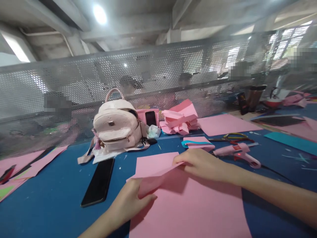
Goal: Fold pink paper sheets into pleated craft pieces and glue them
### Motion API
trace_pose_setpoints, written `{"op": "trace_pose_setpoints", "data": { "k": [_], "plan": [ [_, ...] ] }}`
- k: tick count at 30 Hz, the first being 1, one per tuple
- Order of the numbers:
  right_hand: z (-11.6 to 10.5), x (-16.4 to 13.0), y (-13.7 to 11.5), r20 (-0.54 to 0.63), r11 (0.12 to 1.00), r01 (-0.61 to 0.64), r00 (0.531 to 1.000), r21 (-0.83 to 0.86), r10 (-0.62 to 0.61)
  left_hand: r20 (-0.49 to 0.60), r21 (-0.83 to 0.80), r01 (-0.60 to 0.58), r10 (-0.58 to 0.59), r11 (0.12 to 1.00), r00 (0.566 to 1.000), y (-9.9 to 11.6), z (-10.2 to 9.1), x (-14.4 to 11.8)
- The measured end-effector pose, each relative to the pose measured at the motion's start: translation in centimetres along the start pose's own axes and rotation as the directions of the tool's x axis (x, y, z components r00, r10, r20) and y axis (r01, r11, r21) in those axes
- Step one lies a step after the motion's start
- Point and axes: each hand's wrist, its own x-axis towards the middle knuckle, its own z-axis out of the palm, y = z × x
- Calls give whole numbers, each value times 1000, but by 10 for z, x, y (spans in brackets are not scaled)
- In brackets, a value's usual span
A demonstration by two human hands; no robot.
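A large sheet of pink paper [195,208] lies on the blue table in front of me, its far edge raised and curled toward me. My left hand [128,200] holds the left end of that edge, thumb on the near side and fingers hidden behind the paper. Closed on the same edge farther right is my right hand [201,163], its fingertips partly hidden. Another flat pink piece [151,163] shows just beyond the raised edge. To the right of my right hand rests a pink glue gun [235,151] with a small red light and a black cord.
Left of the paper lies a black phone [98,181]. A pale pink backpack [117,124] stands before the perforated metal screen [153,71]. Scissors [231,137], a pile of pink paper pieces [180,119] and a turquoise sheet [292,142] are farther back. People sit beyond the screen.
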Motion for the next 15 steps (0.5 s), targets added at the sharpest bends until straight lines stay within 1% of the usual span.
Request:
{"op": "trace_pose_setpoints", "data": {
  "k": [3, 4, 6, 7, 8, 9, 10, 11, 12, 13, 14, 15],
  "plan": [
    [-1, 5, -13, -118, 994, 51, 991, -100, -63, -42, -198, 76, -86, 977, 995, -3, 6, 5],
    [1, 6, -18, -161, 984, 78, 981, -157, -104, -49, -246, 92, -107, 965, 993, -5, 5, 7],
    [7, 3, -26, -227, 947, 158, 947, -280, -225, -48, -351, 124, -151, 928, 987, -8, 2, 9],
    [11, 1, -30, -239, 920, 205, 926, -335, -293, -21, -429, 145, -170, 892, 985, -9, 0, 10],
    [15, -2, -33, -242, 892, 245, 904, -380, -352, 22, -531, 180, -199, 828, 980, -10, -1, 10],
    [20, -5, -36, -238, 867, 276, 887, -414, -396, 74, -627, 225, -231, 746, 970, -11, -1, 10],
    [25, -9, -38, -234, 850, 293, 875, -438, -423, 126, -700, 271, -260, 660, 957, -11, -1, 10],
    [30, -13, -39, -230, 842, 299, 872, -450, -432, 168, -741, 310, -283, 596, 944, -11, 0, 9],
    [34, -17, -40, -219, 840, 301, 875, -452, -432, 191, -751, 335, -298, 570, 935, -11, 1, 9],
    [38, -21, -40, -205, 842, 301, 882, -447, -424, 199, -744, 345, -304, 572, 932, -11, 1, 9],
    [41, -24, -40, -188, 847, 299, 891, -441, -413, 195, -724, 340, -295, 600, 936, -11, 2, 9],
    [44, -27, -39, -168, 851, 297, 901, -433, -401, 181, -695, 315, -268, 646, 946, -11, 1, 10]
  ]
}}
